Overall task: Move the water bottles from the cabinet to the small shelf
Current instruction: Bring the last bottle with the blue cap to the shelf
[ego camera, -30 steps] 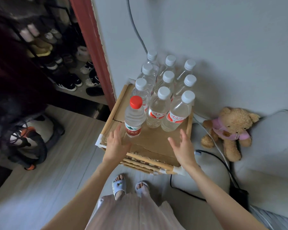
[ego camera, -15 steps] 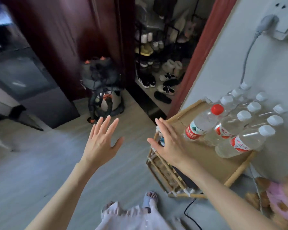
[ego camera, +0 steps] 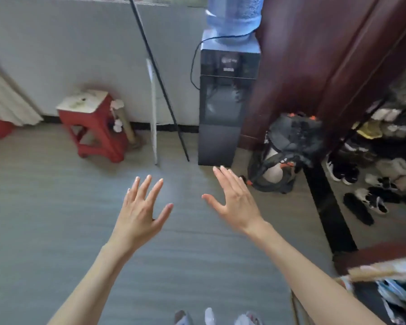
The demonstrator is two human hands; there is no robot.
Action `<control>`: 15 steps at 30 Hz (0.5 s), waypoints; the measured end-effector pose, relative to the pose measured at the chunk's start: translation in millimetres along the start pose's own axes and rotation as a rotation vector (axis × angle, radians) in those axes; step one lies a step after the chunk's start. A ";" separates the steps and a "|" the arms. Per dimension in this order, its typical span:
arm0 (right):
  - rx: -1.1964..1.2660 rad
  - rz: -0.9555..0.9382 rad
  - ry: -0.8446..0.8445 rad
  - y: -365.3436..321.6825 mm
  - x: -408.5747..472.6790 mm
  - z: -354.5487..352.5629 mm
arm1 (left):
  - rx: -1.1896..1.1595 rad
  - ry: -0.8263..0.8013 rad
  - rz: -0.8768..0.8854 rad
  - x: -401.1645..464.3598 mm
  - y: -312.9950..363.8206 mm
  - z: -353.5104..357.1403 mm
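Change since the earlier frame: the view is swinging away from the small shelf, so the water bottles that were standing at the right are no longer showing; only a wooden corner of the small shelf (ego camera: 384, 272) is peeking in at the lower right of the frame.
Left hand (ego camera: 138, 214): hovering over bare floor at lower centre, fingers spreading wide, gripping nothing.
Right hand (ego camera: 236, 199): hovering just right of centre, palm down, fingers fanning out, likewise gripping nothing (the two hands are apart, not touching).
Water dispenser (ego camera: 227, 99): standing against the wall at upper centre, a blue jug (ego camera: 233, 14) sitting on top.
Red stool (ego camera: 93, 127): standing at the left of the frame, near the wall.
Backpack (ego camera: 285, 153): lying on the floor right of the dispenser.
Shoe rack (ego camera: 384, 141): filling the right edge, blurred.
Cabinet: I cannot tell where it is.
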State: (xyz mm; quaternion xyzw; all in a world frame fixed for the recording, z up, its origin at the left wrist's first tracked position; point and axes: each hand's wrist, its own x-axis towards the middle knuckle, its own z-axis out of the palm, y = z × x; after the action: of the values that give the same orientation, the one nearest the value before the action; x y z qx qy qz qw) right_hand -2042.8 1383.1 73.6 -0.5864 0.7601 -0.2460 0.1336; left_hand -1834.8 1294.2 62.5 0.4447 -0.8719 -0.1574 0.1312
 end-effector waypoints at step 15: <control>0.015 -0.656 -0.358 -261.9 233.2 191.0 | 0.122 0.280 -0.681 -10.7 -272.6 -112.2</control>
State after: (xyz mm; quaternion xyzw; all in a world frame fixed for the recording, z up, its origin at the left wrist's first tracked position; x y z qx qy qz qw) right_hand -1797.1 1068.3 71.5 -0.8316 0.4944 -0.1747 0.1829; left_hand -1587.2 1133.9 57.7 0.7337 -0.6553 -0.0774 0.1624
